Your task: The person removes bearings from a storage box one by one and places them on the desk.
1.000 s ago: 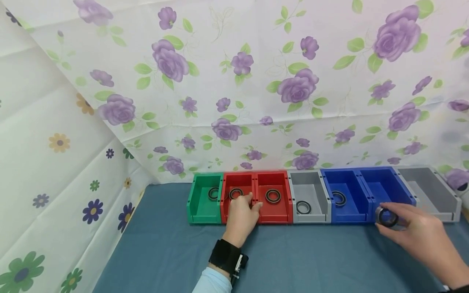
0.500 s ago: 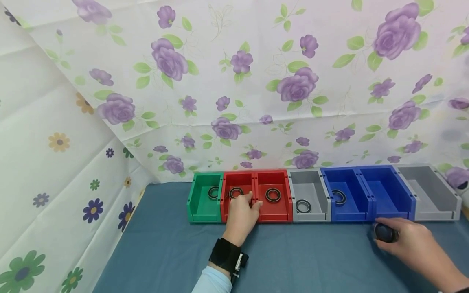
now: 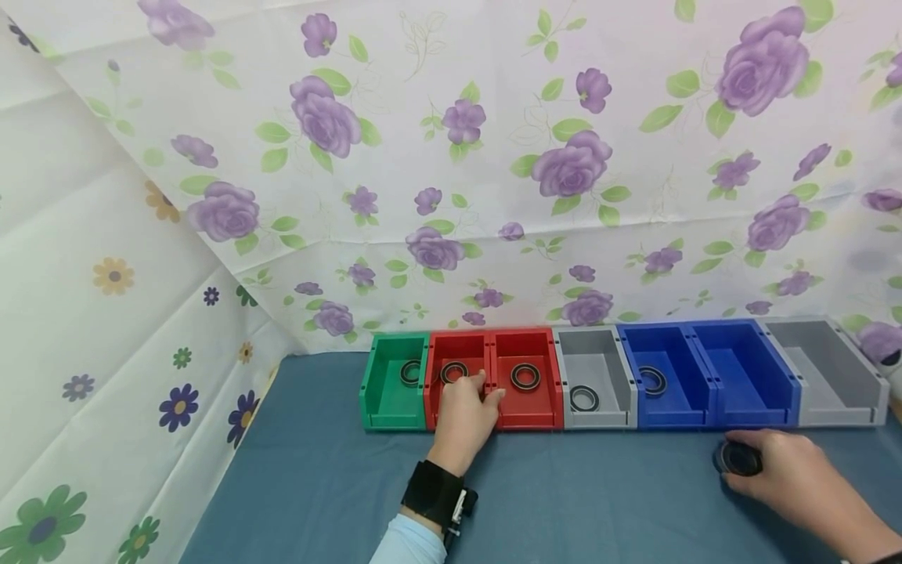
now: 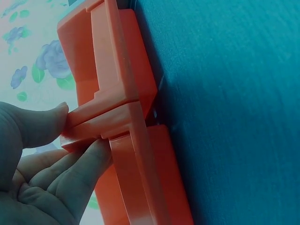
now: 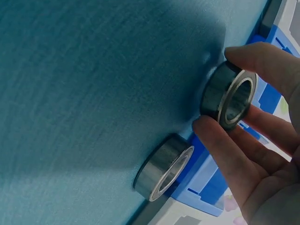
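Note:
My left hand (image 3: 465,415) pinches the adjoining front walls of two red bins, the left red bin (image 3: 438,407) and the right red bin (image 3: 528,407). In the left wrist view its thumb (image 4: 44,124) lies on one side and its fingers on the other. Just in front of the right blue bin (image 3: 754,392), my right hand (image 3: 796,478) holds a ball bearing (image 5: 229,96) low over the cloth, between thumb and fingertips. A second bearing (image 5: 164,166) sits on the cloth beside it in the right wrist view, hidden by the hand in the head view.
The bins stand in one row against a floral curtain (image 3: 451,196). Single bearings lie in the green bin (image 3: 387,403), both red bins, the middle grey bin (image 3: 592,360) and the left blue bin (image 3: 669,348). Rightmost is another grey bin (image 3: 831,368). Blue cloth (image 3: 599,501) covers the table.
My right hand has lowered the bearing from in front of the right blue bin's front wall towards the cloth. My left hand has kept its grip on the red bins.

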`<state>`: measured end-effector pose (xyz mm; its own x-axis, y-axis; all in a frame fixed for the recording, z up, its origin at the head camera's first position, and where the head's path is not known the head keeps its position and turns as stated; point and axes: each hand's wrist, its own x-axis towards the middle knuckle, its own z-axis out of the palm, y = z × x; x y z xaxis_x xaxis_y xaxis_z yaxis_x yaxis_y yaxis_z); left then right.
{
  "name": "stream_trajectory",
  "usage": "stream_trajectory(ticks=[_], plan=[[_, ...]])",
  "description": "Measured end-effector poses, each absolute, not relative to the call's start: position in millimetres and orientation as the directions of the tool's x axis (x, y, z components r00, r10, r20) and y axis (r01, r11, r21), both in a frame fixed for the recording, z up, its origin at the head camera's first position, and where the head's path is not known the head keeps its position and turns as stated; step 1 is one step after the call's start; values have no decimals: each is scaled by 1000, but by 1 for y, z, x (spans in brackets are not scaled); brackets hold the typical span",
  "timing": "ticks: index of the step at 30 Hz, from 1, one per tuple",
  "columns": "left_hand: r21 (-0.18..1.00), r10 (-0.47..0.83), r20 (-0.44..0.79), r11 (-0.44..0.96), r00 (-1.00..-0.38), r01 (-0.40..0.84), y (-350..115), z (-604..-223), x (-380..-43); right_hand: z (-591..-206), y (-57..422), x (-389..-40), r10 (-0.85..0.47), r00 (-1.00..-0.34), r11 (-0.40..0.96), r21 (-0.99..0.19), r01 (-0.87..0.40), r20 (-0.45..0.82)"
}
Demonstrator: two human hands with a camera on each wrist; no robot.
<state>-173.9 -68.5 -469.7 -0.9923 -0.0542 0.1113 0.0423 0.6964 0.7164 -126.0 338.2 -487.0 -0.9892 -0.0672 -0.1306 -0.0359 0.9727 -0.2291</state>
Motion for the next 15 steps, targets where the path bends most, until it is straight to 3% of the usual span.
stream_trajectory(ticks=[15], plan=[[718,-56,117,695,-991,46,-68,-470,-173,-490,341,-126,-81,-988,971,-236,-48,-135]])
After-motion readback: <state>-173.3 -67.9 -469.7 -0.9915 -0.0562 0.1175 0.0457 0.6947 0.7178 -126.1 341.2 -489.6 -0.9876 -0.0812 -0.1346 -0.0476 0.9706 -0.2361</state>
